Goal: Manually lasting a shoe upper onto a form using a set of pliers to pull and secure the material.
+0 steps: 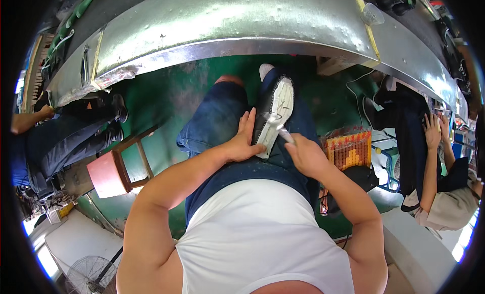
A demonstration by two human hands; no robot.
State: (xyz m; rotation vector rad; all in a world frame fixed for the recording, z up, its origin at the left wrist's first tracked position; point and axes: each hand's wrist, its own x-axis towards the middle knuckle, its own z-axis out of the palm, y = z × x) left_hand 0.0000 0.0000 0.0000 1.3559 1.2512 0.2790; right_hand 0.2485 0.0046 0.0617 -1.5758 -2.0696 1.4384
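A black shoe (273,109) with a white sole facing up lies on my lap, toe pointing away from me. My left hand (241,140) grips the shoe's left side and steadies it. My right hand (303,155) holds a small metal tool (282,129) whose tip touches the white sole. My legs in blue jeans (217,117) are under the shoe.
A long metal workbench (227,26) curves across the top. A red wooden stool (113,170) stands on the green floor at left, near a seated person's legs (76,137). Another person (434,162) sits at right. An orange patterned cushion (348,150) lies beside my right arm.
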